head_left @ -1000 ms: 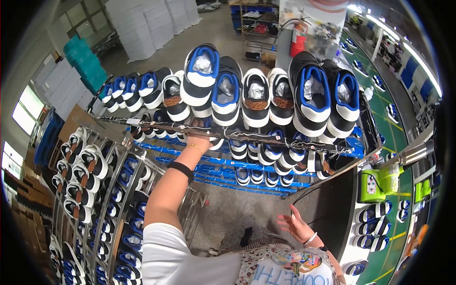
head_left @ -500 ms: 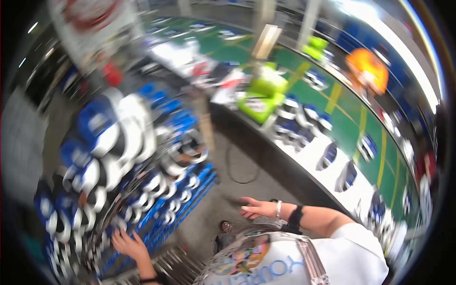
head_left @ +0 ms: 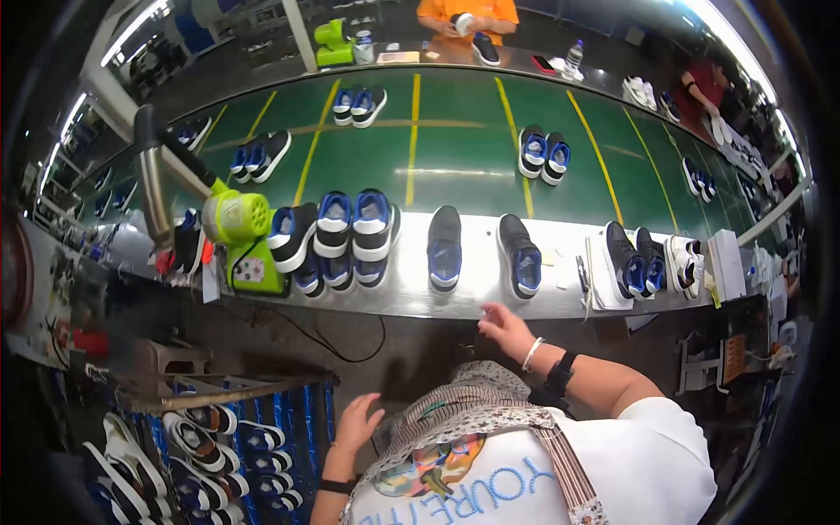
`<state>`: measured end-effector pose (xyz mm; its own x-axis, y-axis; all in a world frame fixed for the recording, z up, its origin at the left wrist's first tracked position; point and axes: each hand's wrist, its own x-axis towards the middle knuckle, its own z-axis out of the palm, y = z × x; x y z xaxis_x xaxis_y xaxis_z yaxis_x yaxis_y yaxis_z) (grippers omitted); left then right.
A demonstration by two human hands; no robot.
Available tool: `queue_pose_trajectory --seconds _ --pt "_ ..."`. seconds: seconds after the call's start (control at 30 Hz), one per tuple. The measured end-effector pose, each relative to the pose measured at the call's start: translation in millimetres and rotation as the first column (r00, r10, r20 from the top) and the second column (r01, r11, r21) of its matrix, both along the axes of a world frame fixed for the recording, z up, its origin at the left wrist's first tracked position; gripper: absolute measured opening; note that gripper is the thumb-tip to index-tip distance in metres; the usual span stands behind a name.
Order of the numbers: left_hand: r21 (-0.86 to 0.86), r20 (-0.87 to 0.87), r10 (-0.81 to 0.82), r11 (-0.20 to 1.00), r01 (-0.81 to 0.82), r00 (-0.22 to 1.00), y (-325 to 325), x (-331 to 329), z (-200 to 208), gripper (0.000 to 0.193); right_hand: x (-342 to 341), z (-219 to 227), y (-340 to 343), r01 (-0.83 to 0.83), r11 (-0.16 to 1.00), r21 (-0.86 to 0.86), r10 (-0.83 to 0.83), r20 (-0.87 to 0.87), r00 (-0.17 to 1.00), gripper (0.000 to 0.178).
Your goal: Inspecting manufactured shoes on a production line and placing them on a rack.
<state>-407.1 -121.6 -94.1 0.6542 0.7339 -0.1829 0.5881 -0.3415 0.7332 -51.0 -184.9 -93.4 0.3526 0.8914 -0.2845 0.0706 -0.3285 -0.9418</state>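
Shoes [head_left: 444, 232], two dark ones with blue linings, lie apart on the white bench [head_left: 477, 271], just past the right hand [head_left: 506, 327]. I see that hand empty, its fingers loosely curled and parted, near the bench edge. Lower, the left hand [head_left: 354, 424] is empty too, fingers spread. Left along the bench I have a shoe pile [head_left: 371, 219] beside a green machine [head_left: 245, 232]. Beyond runs a green belt [head_left: 464, 131] with yellow stripes; across it, a person in orange [head_left: 499, 10] holds another shoe.
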Motion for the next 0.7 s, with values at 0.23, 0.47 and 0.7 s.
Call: queue_pose_trajectory --seconds 0.23,0.47,0.7 --pt "-0.352 0.283 0.282 0.92 -0.174 0.917 126.9 179.2 -40.7 0.05 136.4 -45.3 8.6 0.436 0.896 0.086 -0.417 0.499 0.76 0.05" --pt "-0.426 0.108 0.312 0.873 -0.239 0.944 172.7 263.4 -87.8 0.06 168.8 -92.7 23.6 0.221 0.946 -0.239 -0.158 0.256 0.954 0.063" --pt "0.515 -0.137 -0.119 0.839 0.173 0.983 126.8 282.1 -11.0 0.049 109.5 5.2 36.0 0.116 0.99 -0.078 -0.007 0.801 0.598 0.054"
